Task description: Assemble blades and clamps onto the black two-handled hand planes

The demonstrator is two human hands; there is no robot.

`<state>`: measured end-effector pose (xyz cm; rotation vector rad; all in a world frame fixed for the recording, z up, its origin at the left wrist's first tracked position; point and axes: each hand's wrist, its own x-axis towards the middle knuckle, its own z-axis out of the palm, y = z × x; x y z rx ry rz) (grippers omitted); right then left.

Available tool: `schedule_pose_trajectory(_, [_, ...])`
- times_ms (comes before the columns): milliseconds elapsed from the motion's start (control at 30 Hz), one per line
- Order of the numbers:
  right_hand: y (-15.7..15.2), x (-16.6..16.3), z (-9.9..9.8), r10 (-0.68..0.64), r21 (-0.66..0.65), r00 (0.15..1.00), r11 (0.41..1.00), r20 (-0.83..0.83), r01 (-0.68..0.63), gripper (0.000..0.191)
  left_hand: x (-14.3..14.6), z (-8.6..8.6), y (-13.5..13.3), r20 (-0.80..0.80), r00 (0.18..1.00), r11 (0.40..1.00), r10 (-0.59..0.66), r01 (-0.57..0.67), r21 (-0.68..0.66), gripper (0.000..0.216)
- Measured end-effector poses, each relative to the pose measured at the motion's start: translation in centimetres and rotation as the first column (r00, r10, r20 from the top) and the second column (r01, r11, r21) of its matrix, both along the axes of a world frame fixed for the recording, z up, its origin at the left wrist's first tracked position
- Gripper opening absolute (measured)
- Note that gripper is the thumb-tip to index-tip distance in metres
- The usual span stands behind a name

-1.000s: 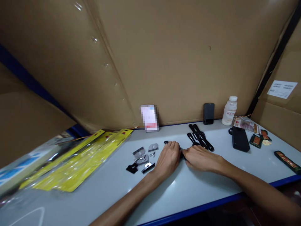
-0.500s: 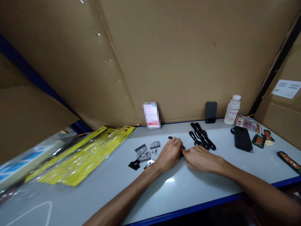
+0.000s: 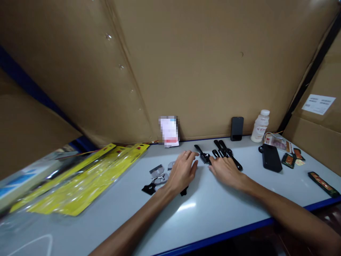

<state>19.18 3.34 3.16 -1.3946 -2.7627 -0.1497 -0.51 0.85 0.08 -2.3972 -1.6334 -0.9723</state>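
My right hand (image 3: 226,171) has its fingers closed round the near end of a black spokeshave (image 3: 204,157), which lies slantwise on the table. To its left, my left hand (image 3: 181,170) is empty, fingers and thumb apart. Beside and partly beneath my left hand are flat grey blades (image 3: 156,171), small silver wing-shaped screws (image 3: 159,178) and a black notched plate (image 3: 148,189). Another black piece (image 3: 184,191) shows under my left palm. Just beyond my right hand lie several more black spokeshaves (image 3: 228,153), partly hidden by it.
Yellow-backed clear packages (image 3: 87,185) cover the left side. A phone with a blurred screen (image 3: 169,131) and a dark phone (image 3: 237,128) lean at the cardboard wall (image 3: 197,71). A bottle (image 3: 260,127), a black device (image 3: 271,157) and small packets (image 3: 288,160) stand or lie right.
My left hand has let go of the spokeshave and moved left, its fingers opening. The spokeshave now shows more fully, with my right hand still at its near end. The view has shifted slightly.
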Motion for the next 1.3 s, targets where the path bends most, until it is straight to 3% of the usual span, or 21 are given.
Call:
schedule_pose_trajectory(133, [2.4,1.8,1.7,-0.188,0.042,0.981,0.981,-0.055,0.191,0.034,-1.2,0.6,0.4,-0.039,0.996,0.997,0.076,-0.075,0.029,0.022])
schedule_pose_trajectory(233, [3.2,3.4,3.1,-0.252,0.045,0.967,0.966,-0.021,0.253,0.034,-2.6,1.2,0.8,-0.048,0.991,0.989,0.128,-0.125,0.074,0.023])
schedule_pose_trajectory(367, [2.4,4.4,4.0,-0.164,-0.109,0.981,0.979,0.107,0.175,0.033,-4.7,1.9,1.4,-0.036,0.98,0.974,0.197,-0.192,0.119,0.023])
schedule_pose_trajectory(533, [0.9,3.9,3.9,-0.051,-0.316,0.96,0.938,0.275,0.14,0.033,-5.5,1.9,1.7,-0.046,0.971,0.964,0.236,-0.228,0.141,0.023])
schedule_pose_trajectory(700, [1.2,3.6,3.6,-0.071,-0.329,0.963,0.931,0.261,0.158,0.021,-5.5,1.8,1.7,-0.07,0.97,0.967,0.235,-0.226,0.117,0.023])
schedule_pose_trajectory(900, [1.7,3.8,3.4,-0.041,-0.347,0.968,0.929,0.247,0.128,0.022,-4.9,1.3,1.8,-0.133,0.972,0.979,0.192,-0.199,-0.038,0.025])
schedule_pose_trajectory(1100, [1.6,3.5,3.2,-0.084,-0.404,0.979,0.902,0.186,0.154,0.024,-3.8,0.7,1.6,-0.191,0.972,0.986,0.134,-0.15,-0.072,0.024])
schedule_pose_trajectory(1300, [2.7,3.8,3.0,-0.189,-0.301,0.976,0.929,0.108,0.213,0.015,-3.8,0.8,1.4,-0.171,0.978,0.987,0.122,-0.138,-0.085,0.023])
